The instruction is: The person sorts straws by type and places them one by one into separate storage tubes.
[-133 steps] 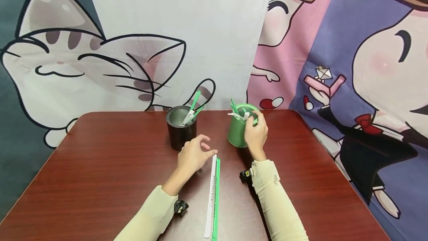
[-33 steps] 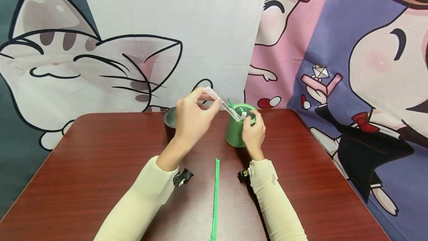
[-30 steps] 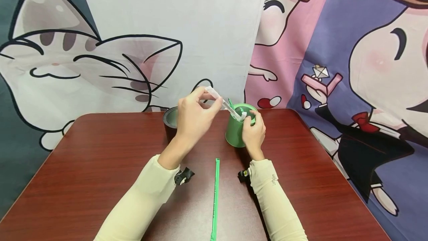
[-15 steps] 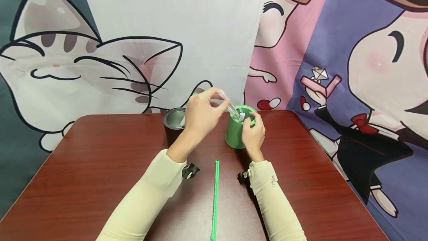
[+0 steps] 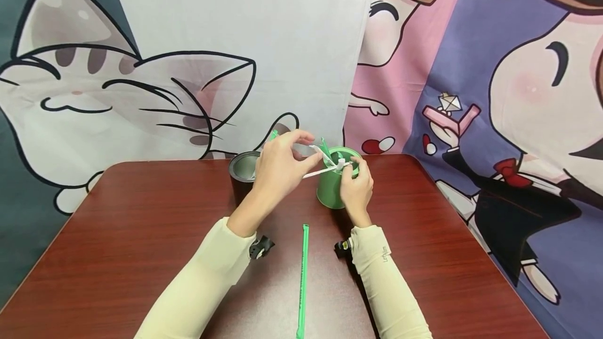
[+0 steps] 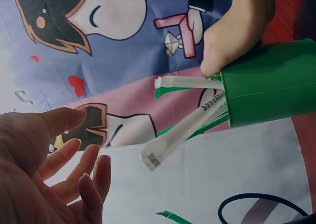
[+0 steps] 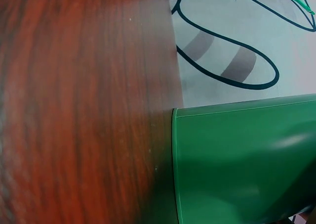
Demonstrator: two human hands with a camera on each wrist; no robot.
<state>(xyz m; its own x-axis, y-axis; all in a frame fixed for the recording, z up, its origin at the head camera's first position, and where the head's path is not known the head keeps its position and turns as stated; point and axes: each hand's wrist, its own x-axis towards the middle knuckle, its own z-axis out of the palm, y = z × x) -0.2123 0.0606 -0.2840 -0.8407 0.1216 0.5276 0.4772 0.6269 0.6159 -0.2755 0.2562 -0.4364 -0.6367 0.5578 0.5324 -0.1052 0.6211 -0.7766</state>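
Observation:
My right hand [image 5: 356,188] holds a green cup [image 5: 327,190] by its side near the rim; the same grip shows at the top of the left wrist view, fingers partly hidden. Several straws in white and green wrappers stick out of the cup. One white wrapped straw [image 6: 173,137] leans out toward my left hand [image 6: 54,169]. That hand's fingers are spread with nothing between them, apart from the straw in the left wrist view. A green wrapped straw [image 5: 303,281] lies lengthwise on the table. In the right wrist view the green cup [image 7: 242,159] fills the lower right; the hand is hidden.
A black cup [image 5: 240,187] with straws in it stands left of the green cup, partly behind my left hand. The reddish-brown table [image 5: 118,250] ends at a cartoon-printed cloth [image 5: 301,41] behind both cups.
My left hand brought the white straw up from the table to the green cup and has let go of it. My right hand stays on the cup.

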